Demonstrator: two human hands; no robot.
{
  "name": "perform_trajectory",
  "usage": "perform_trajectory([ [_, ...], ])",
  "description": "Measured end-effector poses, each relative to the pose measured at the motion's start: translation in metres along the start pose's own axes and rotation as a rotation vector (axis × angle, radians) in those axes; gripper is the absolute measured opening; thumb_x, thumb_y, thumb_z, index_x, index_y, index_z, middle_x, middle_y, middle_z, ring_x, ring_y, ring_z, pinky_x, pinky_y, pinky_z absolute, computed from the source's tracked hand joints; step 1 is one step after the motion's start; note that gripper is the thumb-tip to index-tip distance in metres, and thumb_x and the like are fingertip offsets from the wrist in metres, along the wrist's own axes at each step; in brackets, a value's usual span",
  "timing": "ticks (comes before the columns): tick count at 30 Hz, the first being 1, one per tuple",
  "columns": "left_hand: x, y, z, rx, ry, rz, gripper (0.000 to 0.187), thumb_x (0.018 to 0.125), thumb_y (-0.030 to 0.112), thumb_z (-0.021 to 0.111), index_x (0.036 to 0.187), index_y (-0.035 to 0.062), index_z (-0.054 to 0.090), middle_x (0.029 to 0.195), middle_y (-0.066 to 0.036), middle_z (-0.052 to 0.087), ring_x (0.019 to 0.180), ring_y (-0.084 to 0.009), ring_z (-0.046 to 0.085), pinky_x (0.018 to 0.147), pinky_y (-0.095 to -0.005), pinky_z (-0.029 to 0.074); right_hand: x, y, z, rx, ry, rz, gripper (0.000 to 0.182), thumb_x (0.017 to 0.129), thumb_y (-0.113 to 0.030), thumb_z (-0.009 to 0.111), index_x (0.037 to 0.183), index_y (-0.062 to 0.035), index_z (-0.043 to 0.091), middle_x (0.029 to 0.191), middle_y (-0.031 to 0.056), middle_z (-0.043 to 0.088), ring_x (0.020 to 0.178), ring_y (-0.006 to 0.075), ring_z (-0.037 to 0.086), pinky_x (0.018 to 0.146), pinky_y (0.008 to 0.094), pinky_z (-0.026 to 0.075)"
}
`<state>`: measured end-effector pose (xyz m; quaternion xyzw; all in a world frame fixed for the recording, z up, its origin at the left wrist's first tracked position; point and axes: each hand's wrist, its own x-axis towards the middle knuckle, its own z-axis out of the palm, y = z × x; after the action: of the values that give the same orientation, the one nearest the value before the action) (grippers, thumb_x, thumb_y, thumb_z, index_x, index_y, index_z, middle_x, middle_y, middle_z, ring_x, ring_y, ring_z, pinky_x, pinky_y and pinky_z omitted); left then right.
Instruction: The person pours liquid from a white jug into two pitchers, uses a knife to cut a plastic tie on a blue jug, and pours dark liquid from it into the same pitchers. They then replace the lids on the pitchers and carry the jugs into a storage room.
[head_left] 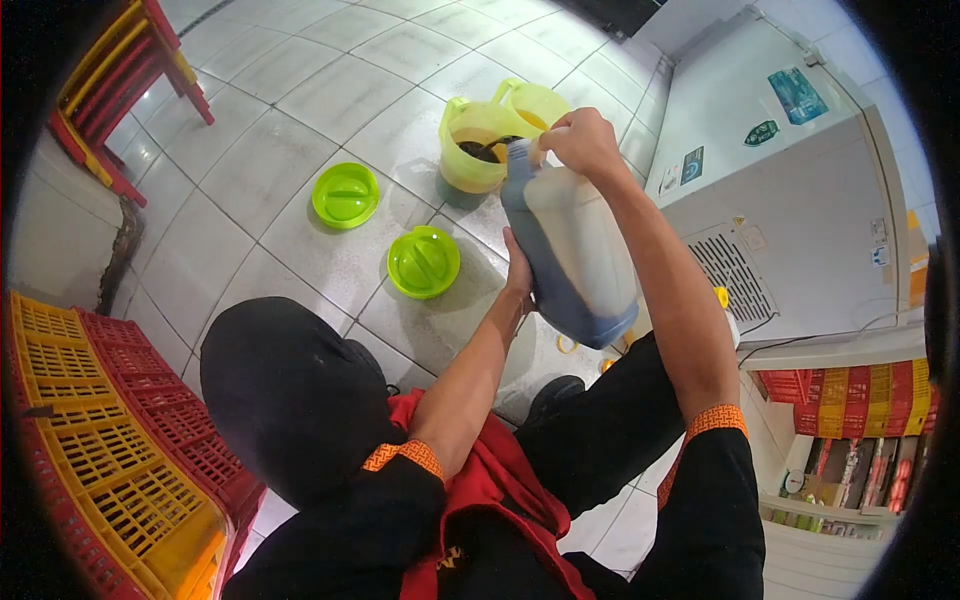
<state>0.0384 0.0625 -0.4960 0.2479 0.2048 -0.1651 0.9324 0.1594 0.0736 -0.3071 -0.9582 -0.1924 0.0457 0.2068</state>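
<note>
A large translucent plastic jug (585, 235) with dark liquid inside is tilted, its mouth over a yellow-green pitcher (460, 170). Dark liquid shows in that pitcher and at the jug's mouth. My right hand (588, 145) is closed around the jug's handle near the top. Against the jug's lower side, my left hand (518, 268) supports it, with part of the fingers hidden behind it. A second yellow-green pitcher (545, 103), with something yellow-orange inside, stands just behind the first. Two bright green lids lie on the floor, one nearer lid (423, 262) and one farther lid (345, 196).
White tiles (300, 150) cover the floor. A white appliance (780, 170) stands at right. Red and yellow crates (120, 440) are at left, and stacked red and yellow stools (115, 90) at upper left. A small yellow ring (567, 345) lies by my knee (610, 400).
</note>
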Motion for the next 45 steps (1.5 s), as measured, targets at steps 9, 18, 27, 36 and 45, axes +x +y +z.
perform_trajectory([
  [9, -0.001, 0.001, 0.001, -0.022, -0.022, 0.014, 0.112, 0.066, 0.093, 0.005, 0.148, 0.0186, 0.024, 0.150, -0.014, 0.029, 0.136, -0.0376, 0.027, 0.103, -0.0653, 0.022, 0.001, 0.000, 0.001, -0.025, 0.002, -0.009, 0.031, 0.057, -0.021, 0.074, 0.078, 0.0019, 0.071, 0.080, 0.0202, 0.069, 0.077, 0.0319, 0.068, 0.074, 0.0354, 0.053],
  [18, -0.002, 0.000, 0.002, -0.030, -0.021, 0.031, 0.109, 0.070, 0.091, 0.004, 0.148, 0.0176, 0.025, 0.149, -0.013, 0.030, 0.137, -0.0355, 0.028, 0.105, -0.0615, 0.024, -0.003, -0.003, 0.001, 0.006, 0.017, 0.002, 0.028, 0.055, -0.019, 0.074, 0.075, 0.0008, 0.071, 0.079, 0.0193, 0.069, 0.076, 0.0304, 0.068, 0.073, 0.0344, 0.053],
  [27, 0.000, 0.000, 0.000, -0.009, -0.010, 0.002, 0.110, 0.068, 0.092, 0.004, 0.148, 0.0198, 0.025, 0.150, -0.012, 0.030, 0.137, -0.0352, 0.028, 0.103, -0.0644, 0.022, -0.001, -0.001, 0.002, -0.017, -0.001, -0.001, 0.029, 0.057, -0.020, 0.074, 0.077, 0.0013, 0.071, 0.078, 0.0192, 0.069, 0.076, 0.0304, 0.068, 0.073, 0.0351, 0.053],
  [36, -0.002, -0.001, 0.002, -0.020, -0.020, 0.000, 0.113, 0.065, 0.094, 0.004, 0.147, 0.0200, 0.027, 0.148, -0.012, 0.033, 0.136, -0.0345, 0.030, 0.103, -0.0641, 0.022, 0.000, -0.001, 0.002, -0.033, 0.010, -0.012, 0.030, 0.061, -0.021, 0.072, 0.081, 0.0013, 0.071, 0.083, 0.0211, 0.069, 0.079, 0.0321, 0.068, 0.075, 0.0367, 0.053],
  [45, -0.002, 0.000, 0.004, -0.009, -0.010, 0.029, 0.107, 0.070, 0.090, 0.003, 0.146, 0.0195, 0.029, 0.146, -0.011, 0.037, 0.134, -0.0328, 0.034, 0.106, -0.0576, 0.026, -0.001, 0.000, 0.001, -0.013, -0.006, 0.020, 0.033, 0.062, -0.021, 0.073, 0.086, 0.0023, 0.071, 0.088, 0.0217, 0.069, 0.083, 0.0326, 0.068, 0.076, 0.0369, 0.053],
])
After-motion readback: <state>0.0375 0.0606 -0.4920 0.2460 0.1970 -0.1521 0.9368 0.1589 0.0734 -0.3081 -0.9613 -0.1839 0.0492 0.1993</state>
